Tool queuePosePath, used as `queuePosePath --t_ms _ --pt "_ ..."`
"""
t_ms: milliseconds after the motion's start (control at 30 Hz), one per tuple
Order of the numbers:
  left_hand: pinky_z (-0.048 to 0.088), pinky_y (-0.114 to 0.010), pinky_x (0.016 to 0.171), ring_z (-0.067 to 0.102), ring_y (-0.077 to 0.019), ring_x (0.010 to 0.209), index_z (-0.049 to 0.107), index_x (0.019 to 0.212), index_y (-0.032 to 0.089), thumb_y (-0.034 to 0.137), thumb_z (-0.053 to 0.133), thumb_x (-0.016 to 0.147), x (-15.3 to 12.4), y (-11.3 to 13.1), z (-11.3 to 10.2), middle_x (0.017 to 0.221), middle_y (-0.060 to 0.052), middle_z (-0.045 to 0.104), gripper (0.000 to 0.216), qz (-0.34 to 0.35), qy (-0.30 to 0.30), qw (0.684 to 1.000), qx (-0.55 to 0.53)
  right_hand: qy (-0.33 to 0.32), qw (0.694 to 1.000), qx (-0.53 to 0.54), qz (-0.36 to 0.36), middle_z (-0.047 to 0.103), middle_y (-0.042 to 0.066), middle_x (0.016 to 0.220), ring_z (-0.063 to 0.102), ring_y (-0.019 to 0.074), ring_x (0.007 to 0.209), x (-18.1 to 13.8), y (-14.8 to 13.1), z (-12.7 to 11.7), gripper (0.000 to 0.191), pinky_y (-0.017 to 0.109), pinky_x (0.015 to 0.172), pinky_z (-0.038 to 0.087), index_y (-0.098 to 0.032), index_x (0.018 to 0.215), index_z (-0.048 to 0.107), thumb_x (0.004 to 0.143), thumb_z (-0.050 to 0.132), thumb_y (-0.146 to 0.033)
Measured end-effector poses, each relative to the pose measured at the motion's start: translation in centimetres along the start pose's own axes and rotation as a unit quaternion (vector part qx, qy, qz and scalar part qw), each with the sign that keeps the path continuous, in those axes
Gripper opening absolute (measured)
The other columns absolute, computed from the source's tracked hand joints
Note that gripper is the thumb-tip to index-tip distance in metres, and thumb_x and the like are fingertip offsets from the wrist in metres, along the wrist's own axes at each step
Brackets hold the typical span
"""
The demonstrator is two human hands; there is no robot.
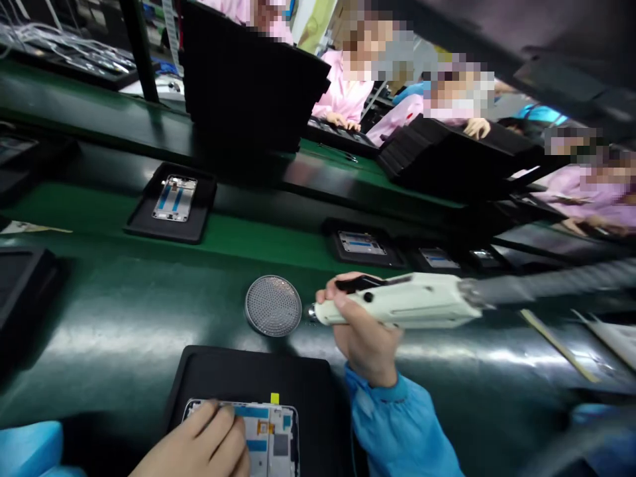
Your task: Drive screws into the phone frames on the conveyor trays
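Observation:
My right hand (365, 334) is wrapped around a cream electric screwdriver (397, 305) that lies nearly level, its tip pointing left toward a round perforated metal dish (273, 305). A grey hose (556, 281) runs off its back end to the right. My left hand (199, 444) rests with fingers pressed on a phone frame (271, 437) with blue and yellow parts, which lies in a black tray (258, 377) at the bottom edge. Both sleeves are blue.
A green conveyor belt (99, 212) carries black trays with phone frames (173, 197), (362, 242). Tall black tray stacks (248, 79), (447, 156) stand behind it. Several people in pink coats work on the far side. Another black tray (22, 285) sits at left.

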State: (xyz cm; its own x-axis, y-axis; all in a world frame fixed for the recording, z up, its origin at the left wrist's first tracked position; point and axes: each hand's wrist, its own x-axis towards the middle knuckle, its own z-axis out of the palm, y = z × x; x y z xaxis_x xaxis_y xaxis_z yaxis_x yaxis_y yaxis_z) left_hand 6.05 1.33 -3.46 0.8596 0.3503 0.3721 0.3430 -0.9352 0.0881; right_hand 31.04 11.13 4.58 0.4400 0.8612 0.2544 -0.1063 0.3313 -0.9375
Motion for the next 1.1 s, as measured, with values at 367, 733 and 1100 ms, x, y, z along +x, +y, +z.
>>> queuePosePath --t_ms 367,733,1100 --pt "0.040 -0.036 0.089 0.059 -0.0228 0.102 0.069 0.117 0.018 0.031 0.051 0.095 1.4 -0.2 0.8 0.112 -0.008 0.069 0.031 -0.035 -0.075 0.997 -0.013 -0.061 0.997 0.007 0.037 0.058 -0.003 0.068 0.059 0.0138 0.064 -0.7 4.2 2.1 0.016 0.032 0.061 0.050 -0.020 0.089 0.064 0.074 0.070 -0.017" --pt "0.035 -0.042 0.091 0.056 -0.0264 0.101 0.072 0.112 0.020 0.035 0.055 0.093 3.9 -2.3 -2.5 0.116 -0.006 0.070 0.030 -0.028 -0.101 0.994 -0.018 -0.029 0.998 -0.038 0.043 0.060 -0.001 0.068 0.061 0.0151 0.061 -1.1 4.1 2.3 0.018 0.033 0.059 0.052 -0.019 0.088 0.063 0.073 0.073 -0.021" --pt "0.040 -0.043 0.098 0.061 -0.0306 0.110 0.061 0.121 0.009 0.045 0.051 0.094 4.5 -3.2 -2.0 0.121 -0.019 0.066 0.047 0.015 -0.052 0.997 -0.049 -0.034 0.999 -0.022 0.026 0.057 -0.002 0.065 0.057 0.0132 0.063 -0.8 3.5 2.8 0.018 0.031 0.058 0.050 -0.018 0.086 0.066 0.069 0.071 -0.018"
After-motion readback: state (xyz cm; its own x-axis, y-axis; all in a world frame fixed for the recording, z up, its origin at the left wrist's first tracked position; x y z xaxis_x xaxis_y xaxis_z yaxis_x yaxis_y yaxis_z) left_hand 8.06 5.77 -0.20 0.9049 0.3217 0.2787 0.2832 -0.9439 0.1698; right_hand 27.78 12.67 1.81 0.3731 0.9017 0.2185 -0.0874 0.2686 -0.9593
